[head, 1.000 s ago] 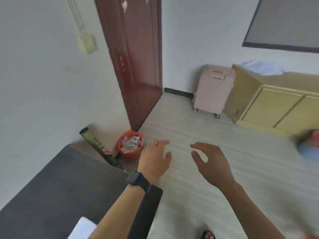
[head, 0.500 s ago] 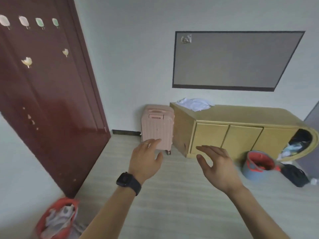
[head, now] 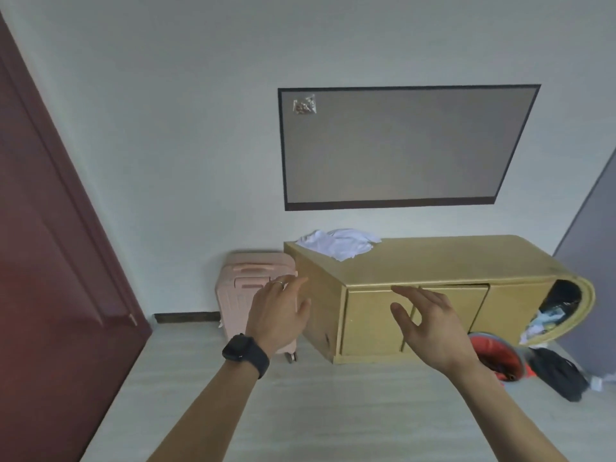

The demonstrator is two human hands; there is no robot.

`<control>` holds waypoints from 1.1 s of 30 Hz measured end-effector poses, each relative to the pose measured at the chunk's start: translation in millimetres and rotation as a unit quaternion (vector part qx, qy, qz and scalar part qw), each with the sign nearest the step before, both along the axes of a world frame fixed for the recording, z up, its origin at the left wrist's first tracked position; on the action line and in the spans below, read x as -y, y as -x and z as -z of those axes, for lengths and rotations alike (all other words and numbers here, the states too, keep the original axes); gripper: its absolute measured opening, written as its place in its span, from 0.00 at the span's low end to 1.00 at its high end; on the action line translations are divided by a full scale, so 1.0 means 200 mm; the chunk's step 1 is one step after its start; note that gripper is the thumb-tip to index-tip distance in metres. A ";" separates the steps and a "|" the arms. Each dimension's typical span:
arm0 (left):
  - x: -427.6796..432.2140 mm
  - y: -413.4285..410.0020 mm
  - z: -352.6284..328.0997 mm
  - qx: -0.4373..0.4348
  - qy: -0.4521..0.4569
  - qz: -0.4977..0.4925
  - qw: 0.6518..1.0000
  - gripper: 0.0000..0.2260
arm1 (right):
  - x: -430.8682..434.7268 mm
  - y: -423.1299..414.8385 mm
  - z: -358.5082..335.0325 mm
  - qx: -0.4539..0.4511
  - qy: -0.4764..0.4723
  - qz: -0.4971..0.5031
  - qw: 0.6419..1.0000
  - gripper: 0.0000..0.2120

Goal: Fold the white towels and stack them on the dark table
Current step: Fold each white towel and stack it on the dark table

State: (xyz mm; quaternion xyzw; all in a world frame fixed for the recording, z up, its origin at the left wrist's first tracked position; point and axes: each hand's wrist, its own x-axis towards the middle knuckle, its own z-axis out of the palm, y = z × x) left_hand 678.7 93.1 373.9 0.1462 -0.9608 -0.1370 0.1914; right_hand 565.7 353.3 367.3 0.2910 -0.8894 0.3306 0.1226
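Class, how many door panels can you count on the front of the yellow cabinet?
3, side by side on the yellow cabinet: left door partly behind the right hand, middle door, right door beside the rounded open end.

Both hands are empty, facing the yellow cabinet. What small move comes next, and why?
Probably reach forward for the white towels heaped on top of the yellow cabinet. The left hand and right hand are open, holding nothing, and the heap lies crumpled, unfolded, beyond both.
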 end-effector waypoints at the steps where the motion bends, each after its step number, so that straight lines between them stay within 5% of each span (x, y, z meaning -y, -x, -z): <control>1: 0.06 0.12 0.00 0.002 0.002 0.006 1.000 0.20 | 0.05 0.10 0.01 0.002 -0.001 0.008 1.000 0.16; 10: 0.41 1.13 0.16 0.070 -0.022 0.033 0.997 0.19 | 0.37 0.99 0.21 0.039 -0.017 0.053 0.998 0.15; 21: 0.61 2.20 0.67 0.211 -0.106 -0.038 0.971 0.20 | 0.69 2.12 0.62 0.135 -0.083 -0.009 0.987 0.16; 33: 0.84 2.90 1.25 0.338 -0.245 -0.093 0.904 0.22 | 1.04 2.94 1.24 0.298 -0.277 -0.062 0.912 0.21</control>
